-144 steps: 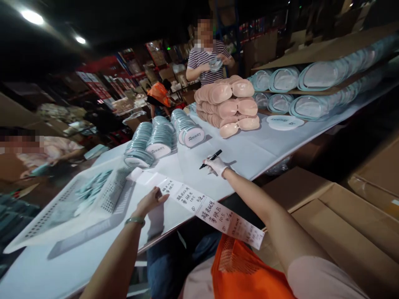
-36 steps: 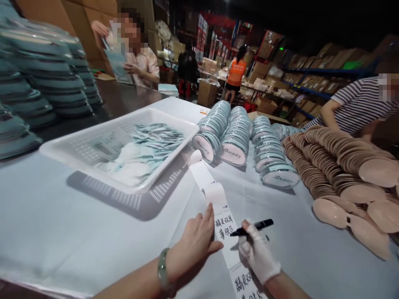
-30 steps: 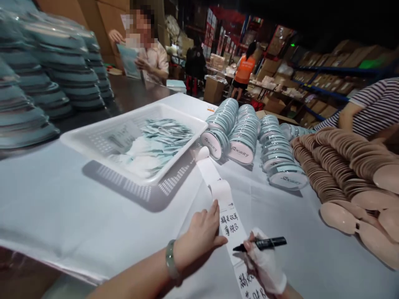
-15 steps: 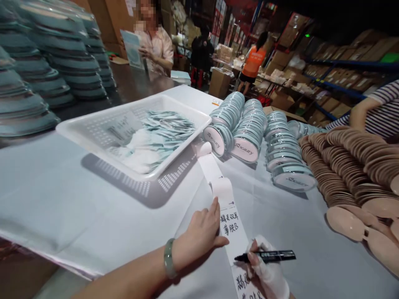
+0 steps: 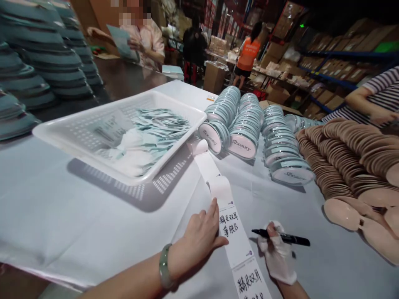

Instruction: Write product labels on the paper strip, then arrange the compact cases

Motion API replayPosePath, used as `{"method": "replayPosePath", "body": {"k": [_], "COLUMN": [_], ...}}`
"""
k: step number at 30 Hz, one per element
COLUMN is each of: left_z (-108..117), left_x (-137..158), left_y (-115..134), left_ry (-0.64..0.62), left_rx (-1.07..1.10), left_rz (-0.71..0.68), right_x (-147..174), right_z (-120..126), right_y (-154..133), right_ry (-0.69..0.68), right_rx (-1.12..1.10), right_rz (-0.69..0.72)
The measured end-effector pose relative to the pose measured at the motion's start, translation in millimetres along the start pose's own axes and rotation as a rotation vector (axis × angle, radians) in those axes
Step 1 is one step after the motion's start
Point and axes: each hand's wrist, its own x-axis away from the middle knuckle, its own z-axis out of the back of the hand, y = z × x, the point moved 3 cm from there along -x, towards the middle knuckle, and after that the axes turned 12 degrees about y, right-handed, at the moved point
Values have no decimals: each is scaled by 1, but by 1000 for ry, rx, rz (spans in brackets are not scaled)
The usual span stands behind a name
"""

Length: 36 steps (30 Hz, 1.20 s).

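Observation:
A long strip of white paper labels [image 5: 238, 245] runs down the table, curling up partway along, with black handwritten characters on two of its sections. My left hand [image 5: 201, 232] lies flat at the strip's left edge, index finger stretched forward and thumb out to the side; a green bangle [image 5: 165, 265] circles the wrist. Just right of the strip, my right hand [image 5: 276, 251], in a white glove, grips a black marker [image 5: 288, 238]. The marker's dark tip points left, apart from the paper.
A white perforated basket [image 5: 146, 180] of flat packets stands left. Rows of clear-wrapped oval packs [image 5: 241, 145] and stacked beige oval pieces [image 5: 341, 211] line the back and right. Tall light-blue stacks [image 5: 59, 62] rise at far left. Several people are nearby; one wears striped sleeves [image 5: 374, 91].
My right hand has moved right with the marker, off the strip, uncovering more of the lower writing. My left hand stays nearly where it was. The view has shifted slightly.

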Motion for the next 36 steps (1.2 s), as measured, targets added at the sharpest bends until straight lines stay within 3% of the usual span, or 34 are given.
{"method": "replayPosePath", "body": {"k": [5,10,14,19,23,29,33,36], "left_z": [-7,6,14,9,9,13,11,9], "left_x": [2,-6,-2,11,11,-8,-17,-19], "left_y": [-5,-6,0,13,15,-12,-26,-27], "left_ry": [35,-74,-124,-129,-69,166,103,49], "left_rx": [56,111,151,183,238,180,108,89], "left_rz": [12,-13,-91,-227,-268,-148,-47,-41], "right_x": [0,0,1,1,1,1,-4,-11], "right_z": [-3,-6,-7,-7,-8,-7,-7,-5], "right_y": [-3,-5,-6,-3,-3,-2,-6,-11], "right_ry": [95,111,120,145,149,134,133,217], "right_rx": [38,65,41,-13,-9,-2,-38,-103], "right_rz": [76,41,24,-16,-5,39,48,-57]}}
